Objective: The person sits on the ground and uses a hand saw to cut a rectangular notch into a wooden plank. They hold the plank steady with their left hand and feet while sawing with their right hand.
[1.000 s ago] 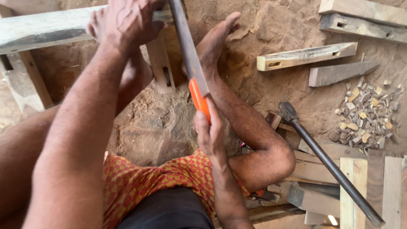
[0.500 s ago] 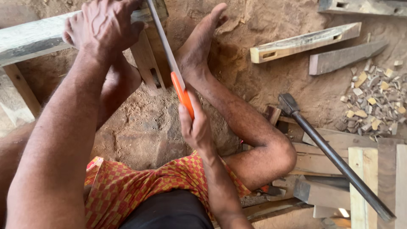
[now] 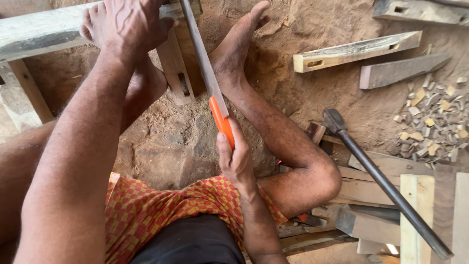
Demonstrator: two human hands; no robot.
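Two hands at work: one steadies the workpiece, one drives a handsaw
Left hand [image 3: 129,22]: laid palm down, fingers curled over the top of the grey wooden frame [image 3: 44,32] at the upper left edge of the view; pressing it in place, not lifting
Right hand [image 3: 235,159]: closed around the orange saw handle [image 3: 222,122], thumb along its side
Saw blade [image 3: 200,54]: long and narrow, running from the handle up and away to the frame's right end, where it meets the wood near the top edge of the view
Workpiece location: frame rests on the sandy ground [image 3: 161,146], between the person's bare feet; an upright wooden member [image 3: 176,68] hangs below it just left of the blade
Progress, as judged: cut is under way; depth of the kerf is hidden by the hand and the frame edge, so the remaining stroke count cannot be told; no offcut has dropped beside the blade
Surroundings: long-handled hammer [image 3: 381,181] lies to the right on loose planks [image 3: 371,193]; two mortised timbers [image 3: 356,49] upper right; a heap of wood chips [image 3: 435,120] at the right edge
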